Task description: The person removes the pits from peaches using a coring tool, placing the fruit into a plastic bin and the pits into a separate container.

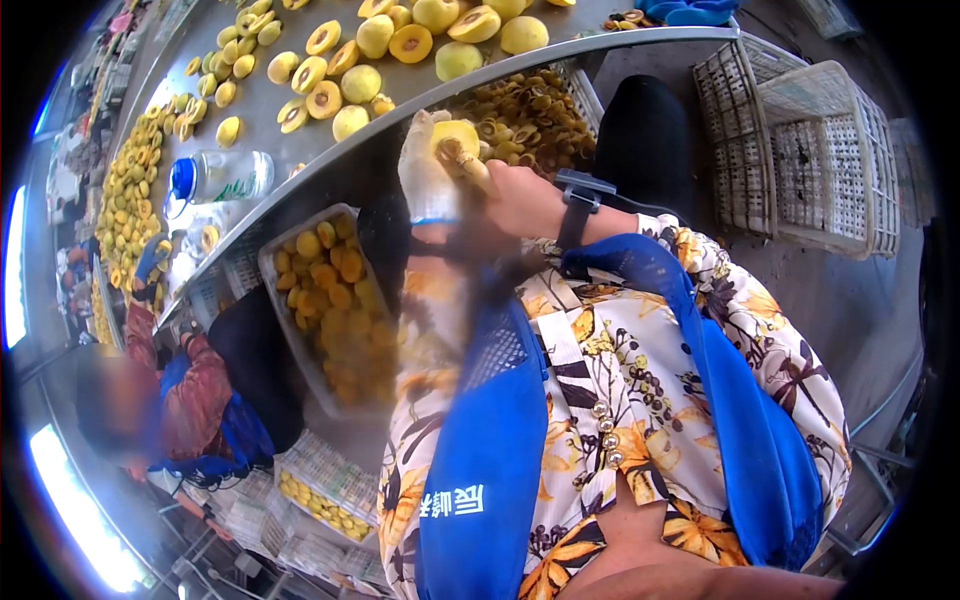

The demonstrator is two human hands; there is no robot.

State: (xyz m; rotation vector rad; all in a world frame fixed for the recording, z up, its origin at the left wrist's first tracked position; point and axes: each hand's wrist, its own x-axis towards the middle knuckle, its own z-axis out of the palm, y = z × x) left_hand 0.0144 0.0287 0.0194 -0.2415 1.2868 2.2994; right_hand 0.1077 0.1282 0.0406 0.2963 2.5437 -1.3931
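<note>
My left hand (424, 172), in a white glove, is closed around a yellow peach half (458, 137) with its cut side turned toward me. My right hand (522, 200), bare and with a dark watch at the wrist, grips a short tool (466, 166) with a pale handle. The tool's end meets the peach half; its tip is hidden. Both hands are just off the table's near edge, above a crate of brownish peach pieces or pits (530, 112).
Whole and halved peaches (375, 38) lie on the metal table (265, 100), beside a blue-capped bottle (225, 176). A tub of peach halves (335, 300) sits lower left. White plastic crates (820, 150) stand at right. A co-worker (200, 400) sits at left.
</note>
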